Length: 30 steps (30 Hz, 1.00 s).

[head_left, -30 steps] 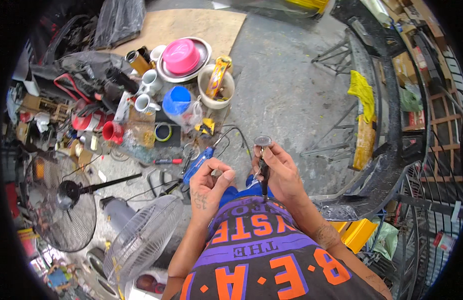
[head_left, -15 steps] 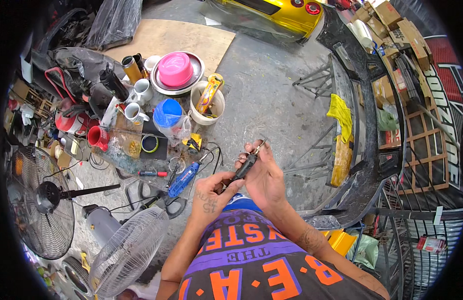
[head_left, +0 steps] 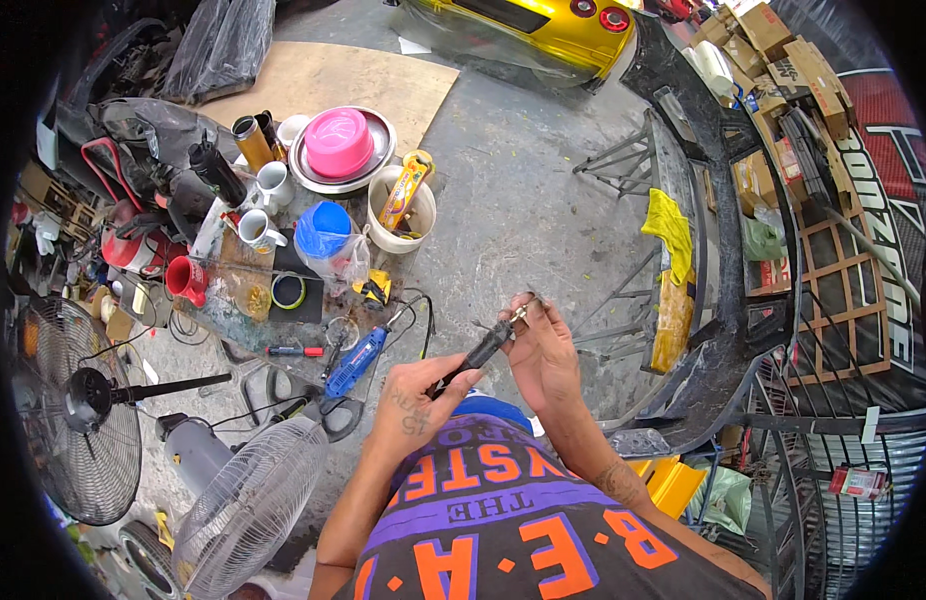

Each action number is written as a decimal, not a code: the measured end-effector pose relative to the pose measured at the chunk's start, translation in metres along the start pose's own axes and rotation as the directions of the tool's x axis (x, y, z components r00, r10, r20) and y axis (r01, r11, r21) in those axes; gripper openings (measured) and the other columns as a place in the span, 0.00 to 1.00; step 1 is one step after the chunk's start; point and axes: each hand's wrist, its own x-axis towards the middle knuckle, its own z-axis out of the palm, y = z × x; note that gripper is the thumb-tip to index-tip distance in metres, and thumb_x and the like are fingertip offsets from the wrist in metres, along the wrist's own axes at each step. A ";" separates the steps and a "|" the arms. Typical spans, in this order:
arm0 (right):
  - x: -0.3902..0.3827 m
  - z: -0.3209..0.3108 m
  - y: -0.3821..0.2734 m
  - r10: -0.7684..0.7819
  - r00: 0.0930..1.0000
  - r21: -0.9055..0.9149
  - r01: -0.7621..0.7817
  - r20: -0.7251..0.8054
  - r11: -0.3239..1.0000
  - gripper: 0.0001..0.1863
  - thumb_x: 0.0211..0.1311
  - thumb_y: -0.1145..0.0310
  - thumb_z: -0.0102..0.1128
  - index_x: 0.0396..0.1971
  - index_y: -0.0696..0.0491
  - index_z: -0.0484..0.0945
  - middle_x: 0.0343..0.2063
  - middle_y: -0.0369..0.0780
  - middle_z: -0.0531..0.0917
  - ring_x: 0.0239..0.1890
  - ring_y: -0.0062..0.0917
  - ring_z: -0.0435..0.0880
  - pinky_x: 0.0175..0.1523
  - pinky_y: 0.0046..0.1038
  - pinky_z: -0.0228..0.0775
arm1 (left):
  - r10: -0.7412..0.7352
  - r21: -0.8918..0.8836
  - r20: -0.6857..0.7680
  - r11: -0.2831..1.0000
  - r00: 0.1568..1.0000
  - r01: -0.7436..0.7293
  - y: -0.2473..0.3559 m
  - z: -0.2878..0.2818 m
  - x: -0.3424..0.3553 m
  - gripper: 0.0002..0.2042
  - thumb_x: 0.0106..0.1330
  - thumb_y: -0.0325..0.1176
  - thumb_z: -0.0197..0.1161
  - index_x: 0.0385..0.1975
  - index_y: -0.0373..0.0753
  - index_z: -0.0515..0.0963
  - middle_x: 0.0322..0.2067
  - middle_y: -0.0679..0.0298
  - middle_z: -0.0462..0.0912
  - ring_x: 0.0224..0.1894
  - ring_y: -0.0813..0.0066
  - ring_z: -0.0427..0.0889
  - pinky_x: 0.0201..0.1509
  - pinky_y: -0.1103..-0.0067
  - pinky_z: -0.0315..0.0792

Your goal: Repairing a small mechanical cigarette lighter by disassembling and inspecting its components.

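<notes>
In front of my body, my left hand (head_left: 421, 395) is closed around the rear part of a slim black handpiece (head_left: 485, 347). The handpiece slants up to the right and ends in a bright metal tip (head_left: 520, 312). At that tip the fingers of my right hand (head_left: 545, 350) are pinched together, with the palm partly facing up. What lies right between those fingertips is too small to make out. To the left of my left hand, a blue corded power tool (head_left: 357, 362) lies on the cluttered table near a red marker (head_left: 295, 351).
The table holds a pink basin (head_left: 340, 143) on a metal bowl, a white bucket (head_left: 386, 236), mugs, a blue-lidded container (head_left: 324, 232) and a tape roll (head_left: 289, 290). Two fans (head_left: 248, 500) stand at left. A large black car bumper (head_left: 728, 210) rests on stands at right.
My right hand has turned and its fingers have closed in on the metal tip. The handpiece remains in my left hand. The whole view has shifted slightly.
</notes>
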 end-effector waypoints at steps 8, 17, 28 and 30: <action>-0.001 -0.003 -0.011 -0.043 0.999 -0.034 0.043 -0.005 0.998 0.05 0.70 0.65 0.56 0.40 0.49 0.78 0.40 0.33 0.80 0.42 0.21 0.79 0.48 0.32 0.72 | -0.049 -0.012 0.051 0.999 0.998 0.050 0.002 0.000 -0.002 0.10 0.63 0.32 0.65 0.40 0.32 0.82 0.21 0.56 0.81 0.19 0.76 0.73 0.24 0.78 0.66; 0.000 0.007 0.001 0.087 0.995 0.089 -0.090 0.038 0.992 0.08 0.70 0.63 0.55 0.41 0.50 0.76 0.39 0.33 0.79 0.44 0.22 0.78 0.53 0.30 0.71 | -0.116 -0.170 0.011 0.979 0.993 0.116 0.010 -0.002 0.005 0.09 0.61 0.30 0.68 0.36 0.33 0.80 0.14 0.72 0.71 0.18 0.88 0.67 0.21 0.82 0.60; 0.010 0.037 0.034 0.246 0.948 0.014 -0.254 0.203 0.967 0.09 0.69 0.67 0.55 0.43 0.55 0.76 0.40 0.36 0.82 0.44 0.24 0.81 0.54 0.27 0.72 | -0.162 -0.347 -0.210 0.934 0.964 0.081 -0.007 0.003 0.019 0.13 0.69 0.36 0.61 0.24 0.34 0.78 0.17 0.74 0.73 0.21 0.89 0.67 0.23 0.84 0.60; 0.015 0.043 0.042 0.275 0.940 -0.035 -0.274 0.201 0.961 0.09 0.70 0.67 0.53 0.43 0.55 0.76 0.40 0.37 0.82 0.44 0.24 0.81 0.52 0.25 0.73 | -0.216 -0.383 -0.255 0.918 0.943 0.107 -0.011 -0.002 0.019 0.18 0.69 0.43 0.60 0.23 0.33 0.78 0.13 0.74 0.70 0.18 0.88 0.64 0.20 0.79 0.56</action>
